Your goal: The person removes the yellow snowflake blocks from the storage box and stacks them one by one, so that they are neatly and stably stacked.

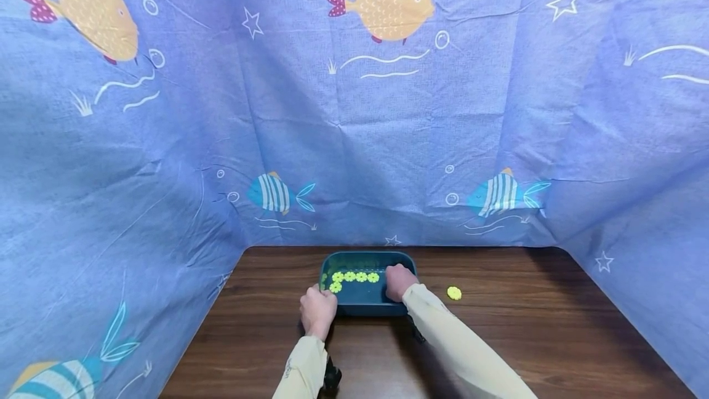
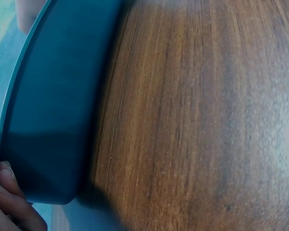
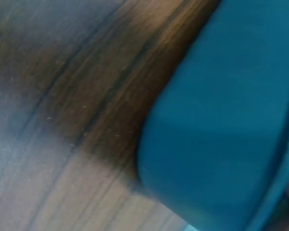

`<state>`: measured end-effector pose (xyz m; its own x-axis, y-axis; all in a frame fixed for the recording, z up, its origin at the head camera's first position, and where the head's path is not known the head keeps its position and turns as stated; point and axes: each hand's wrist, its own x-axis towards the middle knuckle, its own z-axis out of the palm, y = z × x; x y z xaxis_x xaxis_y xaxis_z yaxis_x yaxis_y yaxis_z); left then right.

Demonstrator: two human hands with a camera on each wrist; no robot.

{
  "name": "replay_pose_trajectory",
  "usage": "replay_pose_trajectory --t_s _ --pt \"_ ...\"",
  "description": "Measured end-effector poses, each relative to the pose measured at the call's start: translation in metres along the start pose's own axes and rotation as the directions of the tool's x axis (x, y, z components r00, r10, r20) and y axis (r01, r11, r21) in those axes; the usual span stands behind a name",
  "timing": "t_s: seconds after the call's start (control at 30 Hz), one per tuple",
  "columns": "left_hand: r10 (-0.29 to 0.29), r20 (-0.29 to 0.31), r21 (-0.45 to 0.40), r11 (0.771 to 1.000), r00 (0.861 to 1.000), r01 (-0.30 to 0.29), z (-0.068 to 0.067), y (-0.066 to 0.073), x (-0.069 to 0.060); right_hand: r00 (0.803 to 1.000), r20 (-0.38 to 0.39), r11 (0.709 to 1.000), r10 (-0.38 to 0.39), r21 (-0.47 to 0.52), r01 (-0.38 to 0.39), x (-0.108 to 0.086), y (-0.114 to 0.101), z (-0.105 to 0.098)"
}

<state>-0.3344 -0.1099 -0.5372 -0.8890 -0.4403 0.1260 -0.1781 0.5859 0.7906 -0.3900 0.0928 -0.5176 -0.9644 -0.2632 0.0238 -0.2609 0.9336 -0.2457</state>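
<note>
A dark teal rectangular plastic tray (image 1: 362,310) stands on the table, its outer wall (image 2: 58,96) filling much of the left wrist view. My left hand (image 1: 318,311) grips its front left corner, with fingers (image 2: 14,204) curled at the rim. Over the right end, my right hand (image 1: 401,282) reaches down into the tray; its fingertips and anything in them are hidden. Inside lie several yellow-green flower-shaped pieces (image 1: 361,277), most in a row toward the back, one nearer the front left (image 1: 335,287). The right wrist view shows mainly the tray's outside wall (image 3: 216,125).
Right of the tray, a yellow flower-shaped piece (image 1: 454,293) lies on the brown wood-grain table (image 1: 515,325). A blue curtain printed with fish (image 1: 388,140) hangs around the back and sides. Black wrist gear (image 1: 332,375) shows beneath the left sleeve.
</note>
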Motion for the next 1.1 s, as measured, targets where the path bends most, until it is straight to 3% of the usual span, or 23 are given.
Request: replay_pose_trajectory --t_s 0.17,0.47,0.77,1.1 --pt "0.008 -0.010 0.004 1.000 1.000 -0.008 0.0016 -0.0003 0.0002 0.998 -0.054 0.999 0.043 -0.027 -0.045 0.0049 0.0032 0.0087" --pt "0.002 -0.006 -0.011 1.000 1.000 -0.002 0.0013 0.0012 0.0019 0.991 0.026 0.989 0.129 0.066 -0.131 0.0065 -0.0013 0.0039" --pt "0.008 -0.003 -0.001 1.000 1.000 -0.008 0.0028 -0.0004 0.0002 0.986 0.092 0.983 0.138 0.108 -0.147 0.0006 -0.0022 0.0017" --pt "0.005 -0.003 -0.003 1.000 1.000 -0.005 0.0009 -0.0019 0.0019 0.991 0.060 0.981 0.122 0.146 -0.130 0.0040 -0.0016 0.0079"
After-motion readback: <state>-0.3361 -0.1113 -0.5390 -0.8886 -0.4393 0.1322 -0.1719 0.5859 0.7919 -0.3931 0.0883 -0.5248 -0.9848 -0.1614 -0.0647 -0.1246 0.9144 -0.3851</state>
